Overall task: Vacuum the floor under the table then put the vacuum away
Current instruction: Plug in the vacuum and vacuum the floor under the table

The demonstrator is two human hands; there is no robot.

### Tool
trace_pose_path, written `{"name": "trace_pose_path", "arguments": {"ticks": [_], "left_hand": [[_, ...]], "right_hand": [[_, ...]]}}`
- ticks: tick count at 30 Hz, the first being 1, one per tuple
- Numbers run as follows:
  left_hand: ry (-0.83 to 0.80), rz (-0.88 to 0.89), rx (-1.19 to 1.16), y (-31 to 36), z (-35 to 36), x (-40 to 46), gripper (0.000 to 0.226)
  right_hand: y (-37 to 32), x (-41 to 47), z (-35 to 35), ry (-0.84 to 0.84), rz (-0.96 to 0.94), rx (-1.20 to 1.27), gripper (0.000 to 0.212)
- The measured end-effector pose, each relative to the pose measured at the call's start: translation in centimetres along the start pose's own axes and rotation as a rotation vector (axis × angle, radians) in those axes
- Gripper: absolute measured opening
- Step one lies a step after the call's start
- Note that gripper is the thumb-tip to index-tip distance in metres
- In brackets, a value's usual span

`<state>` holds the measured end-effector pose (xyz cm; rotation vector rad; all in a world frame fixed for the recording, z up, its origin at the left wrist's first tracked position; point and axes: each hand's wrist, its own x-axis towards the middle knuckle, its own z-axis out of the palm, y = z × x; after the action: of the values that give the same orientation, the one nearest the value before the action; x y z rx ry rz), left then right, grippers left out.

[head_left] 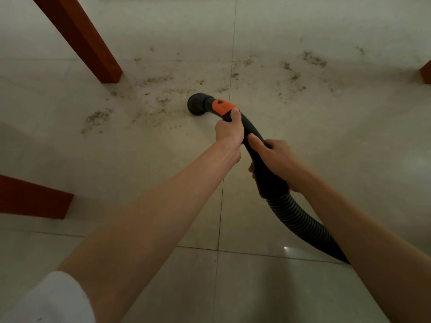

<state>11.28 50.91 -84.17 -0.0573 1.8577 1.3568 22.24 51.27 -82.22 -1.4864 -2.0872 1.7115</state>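
A black vacuum hose handle with an orange collar ends in a round black nozzle that sits on the pale tiled floor. My left hand grips the handle just behind the orange collar. Lower down, my right hand grips the handle above the ribbed black hose, which runs off to the lower right. Brown crumbs and dirt lie scattered left of and beyond the nozzle, with more dirt at the far right.
A reddish wooden table leg stands at the upper left. Another wooden leg lies at the left edge, and a third leg shows at the right edge. Grout lines cross the tiles.
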Motion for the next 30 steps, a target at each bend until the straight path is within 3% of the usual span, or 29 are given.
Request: {"name": "trace_pose_path", "arguments": {"ticks": [8, 30], "left_hand": [[0.077, -0.043, -0.044, -1.3, -1.1, -1.7, 0.051], [0.131, -0.019, 0.001, -1.8, -1.8, -4.4, 0.048]], "right_hand": [[-0.1, -2.1, -0.4, -0.149, 0.075, 0.096, 0.049], [0.5, -4.1, 0.6, -0.122, 0.057, 0.114, 0.054]]}}
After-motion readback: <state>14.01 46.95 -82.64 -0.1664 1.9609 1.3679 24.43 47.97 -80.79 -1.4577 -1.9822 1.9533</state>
